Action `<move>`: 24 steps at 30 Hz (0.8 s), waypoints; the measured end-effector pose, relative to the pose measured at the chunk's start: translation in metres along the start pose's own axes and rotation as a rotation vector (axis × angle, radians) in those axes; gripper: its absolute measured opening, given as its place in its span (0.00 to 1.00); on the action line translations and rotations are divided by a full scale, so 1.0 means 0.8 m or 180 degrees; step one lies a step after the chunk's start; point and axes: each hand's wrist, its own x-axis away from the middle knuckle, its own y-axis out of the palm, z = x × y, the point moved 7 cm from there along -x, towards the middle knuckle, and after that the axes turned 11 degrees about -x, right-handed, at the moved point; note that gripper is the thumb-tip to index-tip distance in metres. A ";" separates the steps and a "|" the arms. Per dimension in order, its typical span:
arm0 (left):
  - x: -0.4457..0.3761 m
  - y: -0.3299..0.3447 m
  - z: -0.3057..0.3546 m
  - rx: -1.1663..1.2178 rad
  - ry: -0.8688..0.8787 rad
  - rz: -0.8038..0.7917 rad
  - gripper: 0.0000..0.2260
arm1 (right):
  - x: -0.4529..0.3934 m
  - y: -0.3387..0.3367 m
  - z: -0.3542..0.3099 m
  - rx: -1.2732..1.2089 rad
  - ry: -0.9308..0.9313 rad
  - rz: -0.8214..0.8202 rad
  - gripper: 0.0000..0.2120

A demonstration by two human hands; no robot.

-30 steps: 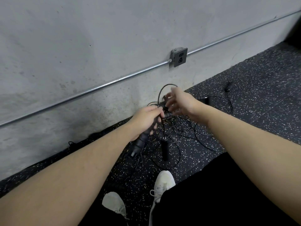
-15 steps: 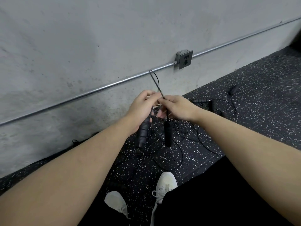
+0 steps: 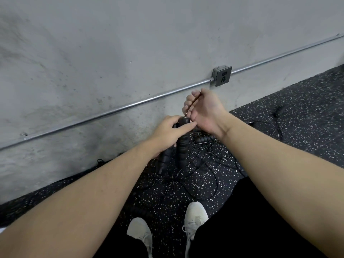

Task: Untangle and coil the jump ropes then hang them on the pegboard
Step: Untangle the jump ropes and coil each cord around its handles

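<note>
My left hand (image 3: 168,133) grips the top ends of two black foam jump rope handles (image 3: 182,148), which hang down side by side; the second handle (image 3: 164,161) shows below my wrist. Just above, my right hand (image 3: 203,108) holds the thin cord (image 3: 192,102) that rises from the handle top, its fingers curled around it. Below the hands a tangle of thin black rope (image 3: 202,164) lies on the speckled floor. Another black handle (image 3: 203,139) lies on the floor under my right wrist. No pegboard is in view.
A concrete wall with a metal conduit (image 3: 115,109) and an outlet box (image 3: 222,76) stands right ahead. More rope and a handle (image 3: 278,110) lie on the black rubber floor at the right. My two white shoes (image 3: 195,216) stand below the tangle.
My right hand has risen along the cord and now holds it higher above the handles. Both handles are now gathered in my left hand. The view has tilted slightly.
</note>
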 end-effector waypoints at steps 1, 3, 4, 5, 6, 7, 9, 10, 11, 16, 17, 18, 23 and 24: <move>0.004 -0.008 0.000 -0.0005 -0.0044 0.0073 0.10 | -0.001 -0.002 0.002 0.0367 -0.0026 0.0079 0.22; 0.012 -0.028 -0.005 -0.0087 -0.0184 0.0260 0.12 | -0.005 -0.005 0.013 0.1097 0.0103 0.0120 0.29; 0.016 -0.039 -0.009 -0.0089 -0.0271 0.0355 0.13 | -0.005 -0.004 0.021 0.1377 0.0232 0.0046 0.32; 0.021 -0.050 -0.013 -0.0072 -0.0348 0.0465 0.13 | -0.003 -0.002 0.030 0.1605 0.0376 -0.0060 0.34; 0.027 -0.061 -0.016 -0.0026 -0.0419 0.0577 0.13 | 0.000 0.003 0.039 0.1850 0.0514 -0.0195 0.34; 0.034 -0.073 -0.021 0.0064 -0.0504 0.0677 0.14 | 0.005 0.009 0.049 0.2143 0.0619 -0.0357 0.34; 0.048 -0.095 -0.027 0.0222 -0.0669 0.0827 0.13 | 0.018 0.026 0.073 0.2710 0.0785 -0.0780 0.33; 0.056 -0.105 -0.028 0.0187 -0.0710 0.0872 0.11 | 0.027 0.036 0.087 0.2886 0.0871 -0.1027 0.31; 0.062 -0.114 -0.027 0.0103 -0.0715 0.0930 0.08 | 0.037 0.048 0.102 0.2976 0.0944 -0.1262 0.28; 0.099 -0.147 -0.035 0.0582 -0.0879 0.1317 0.14 | 0.065 0.098 0.153 0.3060 0.0928 -0.1706 0.21; 0.104 -0.152 -0.039 0.0737 -0.0863 0.1333 0.18 | 0.065 0.104 0.162 0.3054 0.0935 -0.1687 0.19; 0.108 -0.157 -0.043 0.0802 -0.0834 0.1310 0.23 | 0.065 0.109 0.170 0.3058 0.0960 -0.1648 0.18; 0.120 -0.185 -0.064 0.1196 -0.0823 0.1482 0.28 | 0.065 0.133 0.193 0.2916 0.0945 -0.1722 0.14; 0.121 -0.190 -0.068 0.1326 -0.0822 0.1537 0.27 | 0.064 0.136 0.197 0.2871 0.0934 -0.1752 0.13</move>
